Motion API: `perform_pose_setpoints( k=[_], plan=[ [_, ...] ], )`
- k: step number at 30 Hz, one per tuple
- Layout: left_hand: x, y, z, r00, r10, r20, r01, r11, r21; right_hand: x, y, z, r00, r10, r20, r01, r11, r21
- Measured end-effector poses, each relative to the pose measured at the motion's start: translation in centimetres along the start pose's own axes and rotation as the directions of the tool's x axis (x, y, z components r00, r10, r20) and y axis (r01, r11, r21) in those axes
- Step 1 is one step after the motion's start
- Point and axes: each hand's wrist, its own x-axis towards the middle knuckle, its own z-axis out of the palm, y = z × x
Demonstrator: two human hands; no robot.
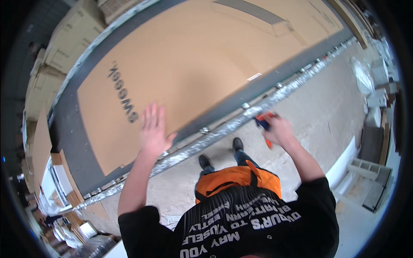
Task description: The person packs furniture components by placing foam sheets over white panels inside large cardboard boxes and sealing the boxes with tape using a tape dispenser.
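A large flat piece of brown cardboard with dark printing lies on a dark grey tabletop. Over its near edge my left hand is spread with the fingers stretched out, holding nothing; whether the palm presses on the cardboard I cannot tell. My right hand is closed round an orange and dark blue hand tool, slightly blurred, just off the table's near edge. Its exact kind is not clear. A small white label sits near the cardboard's edge.
Silvery wrapping runs along the table's near edge, with small metal rollers beside it. Cardboard boxes are stacked at the far left. To the right, a white frame-like piece and other packing material lie on the concrete floor.
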Motion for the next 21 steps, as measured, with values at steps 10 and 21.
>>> perform_pose_setpoints(
  k=[10,21],
  plan=[
    [-2.5,-4.1,3.7,0.947,0.140,-0.289,-0.174,0.980,-0.096,7.1,-25.2,-6.1,0.772,-0.453,-0.446,0.502,0.865,-0.011],
    [-2.4,-3.9,4.0,0.926,0.090,-0.368,-0.148,0.980,-0.132,-0.9,-25.7,-4.4,0.915,-0.401,0.054,0.403,0.914,-0.044]
  ],
)
